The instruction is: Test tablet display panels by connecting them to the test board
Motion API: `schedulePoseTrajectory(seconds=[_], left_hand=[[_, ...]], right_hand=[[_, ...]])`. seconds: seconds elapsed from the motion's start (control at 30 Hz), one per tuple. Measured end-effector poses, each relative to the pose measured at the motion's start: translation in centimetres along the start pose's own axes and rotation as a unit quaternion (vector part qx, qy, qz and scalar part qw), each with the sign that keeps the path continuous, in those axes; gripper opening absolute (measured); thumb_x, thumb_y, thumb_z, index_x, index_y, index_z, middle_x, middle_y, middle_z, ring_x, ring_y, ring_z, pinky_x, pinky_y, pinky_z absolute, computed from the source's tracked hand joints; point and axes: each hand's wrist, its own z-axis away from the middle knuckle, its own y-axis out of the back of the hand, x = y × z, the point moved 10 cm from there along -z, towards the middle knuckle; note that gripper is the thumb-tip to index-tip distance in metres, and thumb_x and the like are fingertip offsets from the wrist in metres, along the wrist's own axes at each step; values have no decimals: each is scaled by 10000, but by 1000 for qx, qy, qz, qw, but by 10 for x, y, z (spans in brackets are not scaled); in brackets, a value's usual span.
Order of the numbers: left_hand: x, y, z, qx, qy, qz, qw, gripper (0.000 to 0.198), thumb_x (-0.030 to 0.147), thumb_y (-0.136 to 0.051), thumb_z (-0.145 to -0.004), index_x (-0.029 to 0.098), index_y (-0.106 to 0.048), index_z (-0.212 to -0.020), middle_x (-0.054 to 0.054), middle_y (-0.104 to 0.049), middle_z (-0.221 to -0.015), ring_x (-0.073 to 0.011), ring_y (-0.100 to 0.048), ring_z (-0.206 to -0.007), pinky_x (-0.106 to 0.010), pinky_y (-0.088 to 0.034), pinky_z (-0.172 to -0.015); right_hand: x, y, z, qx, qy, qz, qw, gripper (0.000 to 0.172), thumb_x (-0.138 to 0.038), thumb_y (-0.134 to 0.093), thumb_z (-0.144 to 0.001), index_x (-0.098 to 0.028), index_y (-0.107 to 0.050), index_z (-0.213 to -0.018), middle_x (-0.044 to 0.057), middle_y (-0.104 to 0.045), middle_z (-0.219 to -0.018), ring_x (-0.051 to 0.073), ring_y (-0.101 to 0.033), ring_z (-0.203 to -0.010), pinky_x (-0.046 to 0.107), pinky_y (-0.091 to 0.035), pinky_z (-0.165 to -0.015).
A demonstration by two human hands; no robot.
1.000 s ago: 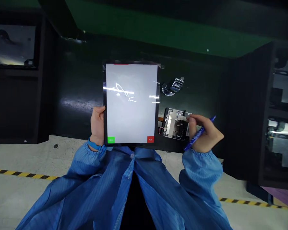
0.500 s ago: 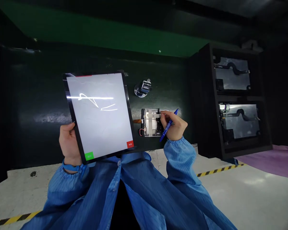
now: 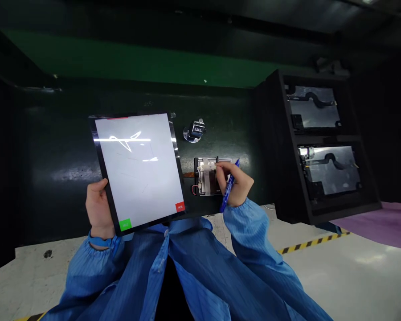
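A flat display panel [image 3: 140,174] with a lit white screen, a green box and a red box at its lower corners, leans toward me. My left hand [image 3: 99,209] grips its lower left edge, thumb on the front. Right of the panel lies a small circuit board assembly [image 3: 205,178] with pale tape, joined by an orange flat cable [image 3: 188,175]. My right hand [image 3: 234,183] is closed around a blue marker pen [image 3: 228,191], its fingertips at the board's upper right part. Behind the board stands a silver tally counter [image 3: 196,130].
At the right, a black divided tray [image 3: 304,133] holds two silver panels [image 3: 316,107] with black cables. The dark workbench [image 3: 60,133] ends in front of me. Pink cloth [image 3: 384,225] shows at the far right, above a floor with yellow-black tape [image 3: 314,242].
The camera view has shifted slightly. My right hand and the pen have moved a little over the board, now hiding more of its right part. My left hand still holds the panel.
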Motion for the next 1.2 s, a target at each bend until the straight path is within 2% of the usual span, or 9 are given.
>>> schedulePoseTrajectory(seconds=[0.17,0.33,0.4,0.47,0.53,0.6,0.73,0.87,1.2], left_hand=[[14,-9,26,-32,-31,-67,997,236,220,-872,-558,239,-725,-742,42,-756,-725,-193,-707,-642,-275,-604,-646],[75,-32,63,-139,-302,-291,897,67,299,-748,-791,282,-796,-748,-40,-785,-868,-247,-732,-979,-395,-485,-1064],[88,-46,79,-221,-409,-368,805,207,270,-600,-919,317,-793,-975,-35,-751,-1151,-251,-624,-1234,-475,-309,-1200],[91,-53,98,-262,-535,-475,648,391,131,-502,-965,316,-666,-1268,-25,-649,-1347,-209,-476,-1388,-495,-170,-1250],[87,-49,110,-238,-635,-543,495,531,22,-467,-956,247,-506,-1436,-66,-598,-1405,-186,-359,-1456,-495,-103,-1262],[81,-44,110,-218,-674,-571,415,587,-11,-474,-943,176,-413,-1495,-115,-587,-1409,-196,-309,-1478,-505,-92,-1262],[64,-43,89,-286,-635,-590,408,647,5,-482,-946,190,-314,-1542,-144,-526,-1463,-240,-324,-1473,-557,-183,-1238],[53,-43,67,-315,-591,-616,415,681,11,-468,-952,236,-259,-1560,-139,-483,-1502,-253,-308,-1480,-607,-201,-1218],[36,-43,33,-313,-509,-687,413,698,57,-378,-991,296,-104,-1587,-150,-359,-1586,-245,-161,-1525,-616,-181,-1215]], right_hand=[[-70,-53,-1,-208,33,-241,948,186,-373,-705,-849,-214,-662,-936,-23,-679,-671,115,-571,-515,235,-491,-519],[-117,-25,-11,-116,289,-223,924,80,-236,-618,-925,-238,-680,-874,6,-748,-835,134,-643,-668,269,-522,-629],[-124,-15,-7,-58,374,-161,911,201,-162,-564,-938,-295,-691,-1019,-12,-758,-949,132,-645,-698,275,-517,-633],[-124,-13,-11,-6,406,-107,908,365,-166,-586,-928,-375,-621,-1225,-25,-740,-1066,143,-649,-722,295,-527,-657],[-118,-17,-24,30,392,-98,914,569,-249,-644,-906,-394,-449,-1421,11,-694,-1186,187,-673,-821,354,-558,-734],[-108,-28,-44,38,339,-109,934,740,-339,-661,-887,-341,-283,-1522,75,-618,-1307,250,-667,-975,423,-572,-794],[-82,-52,-73,8,210,-146,967,788,-390,-621,-887,-270,-200,-1542,119,-537,-1390,288,-595,-1163,464,-569,-888],[-68,-71,-76,-96,139,-237,957,607,-312,-585,-919,-245,-357,-1478,79,-662,-1209,220,-660,-1061,421,-548,-987],[-80,-96,-50,-437,41,-419,795,381,-349,-621,-927,-174,-530,-1253,-16,-661,-729,125,-651,-679,274,-549,-709]])
